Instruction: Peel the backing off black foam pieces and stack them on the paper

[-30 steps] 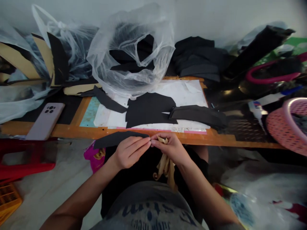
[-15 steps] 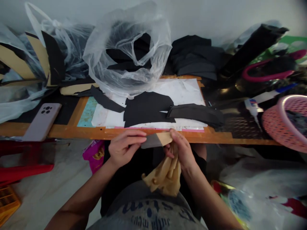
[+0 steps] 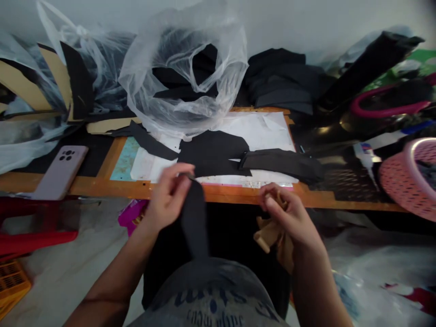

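Note:
My left hand (image 3: 168,197) pinches the top end of a dark strip (image 3: 195,218), which hangs over my lap just in front of the table edge. Crumpled tan backing paper (image 3: 277,238) is bunched in my closed right hand (image 3: 289,213), off to the right of the strip. On the white sheet (image 3: 265,129) beyond my hands lies a flat black cut piece (image 3: 213,154). A narrow black piece (image 3: 153,143) meets its left side, and a long dark piece (image 3: 279,163) overlaps its right side.
A phone (image 3: 66,168) lies at the table's left. Clear plastic bags (image 3: 136,97) and a stack of black pieces (image 3: 282,81) stand along the back. At right are a glue bottle (image 3: 368,159) and a pink basket (image 3: 405,181). A red stool (image 3: 37,236) stands below left.
The tan paper has come off the strip and moved right with my right hand. My left hand has risen slightly, and the strip now hangs down from it.

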`<move>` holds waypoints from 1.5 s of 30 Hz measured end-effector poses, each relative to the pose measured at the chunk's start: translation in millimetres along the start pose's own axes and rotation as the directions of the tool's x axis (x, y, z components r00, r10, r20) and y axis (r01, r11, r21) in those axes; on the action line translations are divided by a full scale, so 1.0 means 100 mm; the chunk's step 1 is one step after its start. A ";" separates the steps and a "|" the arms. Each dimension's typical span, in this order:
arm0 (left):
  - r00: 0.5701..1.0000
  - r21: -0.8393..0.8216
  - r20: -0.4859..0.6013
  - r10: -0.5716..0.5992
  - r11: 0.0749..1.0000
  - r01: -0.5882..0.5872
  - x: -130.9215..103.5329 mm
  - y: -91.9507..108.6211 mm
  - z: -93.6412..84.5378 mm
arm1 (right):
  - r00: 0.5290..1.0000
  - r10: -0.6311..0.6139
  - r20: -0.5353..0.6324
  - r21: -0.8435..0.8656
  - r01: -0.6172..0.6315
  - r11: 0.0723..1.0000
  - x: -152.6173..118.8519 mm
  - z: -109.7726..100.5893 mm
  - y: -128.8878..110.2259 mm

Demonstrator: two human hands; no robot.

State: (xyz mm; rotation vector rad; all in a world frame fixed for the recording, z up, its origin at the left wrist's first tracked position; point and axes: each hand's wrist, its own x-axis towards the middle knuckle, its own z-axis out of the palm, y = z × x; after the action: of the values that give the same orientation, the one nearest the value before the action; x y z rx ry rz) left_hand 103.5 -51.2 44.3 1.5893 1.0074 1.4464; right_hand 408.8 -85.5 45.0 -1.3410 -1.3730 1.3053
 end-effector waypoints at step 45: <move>0.948 0.588 0.162 -0.273 0.798 0.129 0.07 -0.30 -0.17 | 0.944 0.186 -0.274 -0.248 -0.256 0.934 0.37 0.13 0.11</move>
State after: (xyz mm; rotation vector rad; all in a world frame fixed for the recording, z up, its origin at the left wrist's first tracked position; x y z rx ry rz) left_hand 85.0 -32.5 21.1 1.9408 1.5073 0.8045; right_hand 393.3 -52.0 28.4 -1.8339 -1.2930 1.0659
